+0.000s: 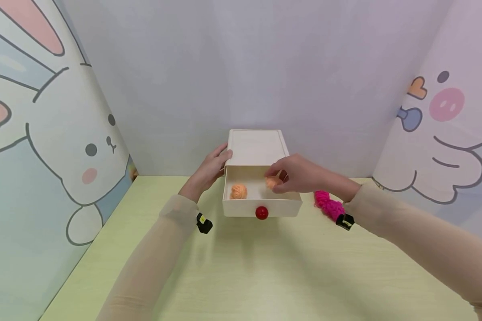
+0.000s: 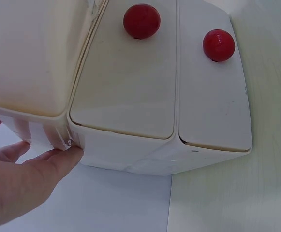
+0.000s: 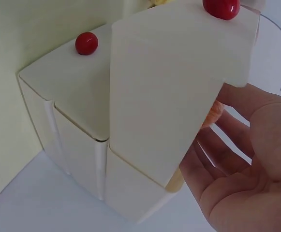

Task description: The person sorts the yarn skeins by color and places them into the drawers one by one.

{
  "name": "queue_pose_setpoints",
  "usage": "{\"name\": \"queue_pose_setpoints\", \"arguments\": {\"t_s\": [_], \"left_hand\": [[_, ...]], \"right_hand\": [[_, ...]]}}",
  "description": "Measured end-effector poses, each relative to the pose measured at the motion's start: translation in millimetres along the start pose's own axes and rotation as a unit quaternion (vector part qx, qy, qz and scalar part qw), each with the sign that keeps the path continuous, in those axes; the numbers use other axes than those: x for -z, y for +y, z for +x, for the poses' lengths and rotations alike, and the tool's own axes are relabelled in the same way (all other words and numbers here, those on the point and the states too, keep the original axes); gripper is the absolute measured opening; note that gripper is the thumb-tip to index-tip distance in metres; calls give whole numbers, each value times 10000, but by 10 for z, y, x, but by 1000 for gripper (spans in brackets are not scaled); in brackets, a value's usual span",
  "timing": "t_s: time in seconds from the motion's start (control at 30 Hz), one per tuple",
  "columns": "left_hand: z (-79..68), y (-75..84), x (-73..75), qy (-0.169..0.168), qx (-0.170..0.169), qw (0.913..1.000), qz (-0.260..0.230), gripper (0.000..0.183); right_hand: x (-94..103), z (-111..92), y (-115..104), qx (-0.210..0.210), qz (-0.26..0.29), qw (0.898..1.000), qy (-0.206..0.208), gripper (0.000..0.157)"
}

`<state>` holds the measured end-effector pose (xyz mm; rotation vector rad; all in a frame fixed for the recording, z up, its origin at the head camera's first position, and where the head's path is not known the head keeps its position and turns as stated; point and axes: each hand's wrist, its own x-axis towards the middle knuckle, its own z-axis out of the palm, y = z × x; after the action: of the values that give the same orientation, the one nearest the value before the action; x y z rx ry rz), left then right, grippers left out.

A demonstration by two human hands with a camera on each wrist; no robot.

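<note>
A small white drawer cabinet (image 1: pixel 257 147) stands on the table with its top drawer (image 1: pixel 262 207) pulled out. A red round knob (image 1: pixel 262 212) marks the drawer's front. Inside at the left lies an orange yarn ball (image 1: pixel 238 191). My right hand (image 1: pixel 299 174) reaches into the drawer's right side and pinches a second orange yarn ball (image 1: pixel 272 182) between thumb and fingers. From the right wrist this ball (image 3: pixel 213 114) is mostly hidden by the drawer wall. My left hand (image 1: pixel 210 169) rests against the cabinet's left side, fingers (image 2: pixel 58 162) fairly straight along it.
Two lower drawers with red knobs (image 2: pixel 141 21) are closed beneath the top one. Bright pink yarn (image 1: pixel 328 205) lies on the table (image 1: pixel 241 276) to the right, partly behind my right wrist. Printed cartoon walls (image 1: pixel 64 133) stand at both sides, with a plain backdrop (image 1: pixel 245 67) behind.
</note>
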<state>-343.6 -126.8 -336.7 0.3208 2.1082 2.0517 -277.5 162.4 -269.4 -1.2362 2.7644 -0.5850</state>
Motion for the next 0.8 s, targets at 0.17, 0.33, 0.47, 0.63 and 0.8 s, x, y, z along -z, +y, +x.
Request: {"name": "queue_pose_setpoints", "arguments": {"t_s": [0.17, 0.33, 0.47, 0.63, 0.8], "left_hand": [[5, -6, 5, 4, -8, 10000, -14, 64], [13, -6, 3, 8, 5, 10000, -1, 64], [16, -3, 0, 19, 10, 10000, 14, 64], [21, -11, 6, 27, 10, 10000, -18, 63], [24, -15, -1, 8, 6, 10000, -13, 63]], "right_hand": [[-72, 66, 9, -18, 102, 9998, -194, 34], [-134, 106, 49, 85, -3, 9995, -289, 34], [-180, 125, 91, 259, -188, 9991, -262, 33], [-216, 149, 93, 469, -252, 9983, -233, 32], [-229, 139, 56, 500, -168, 9983, -256, 30]]}}
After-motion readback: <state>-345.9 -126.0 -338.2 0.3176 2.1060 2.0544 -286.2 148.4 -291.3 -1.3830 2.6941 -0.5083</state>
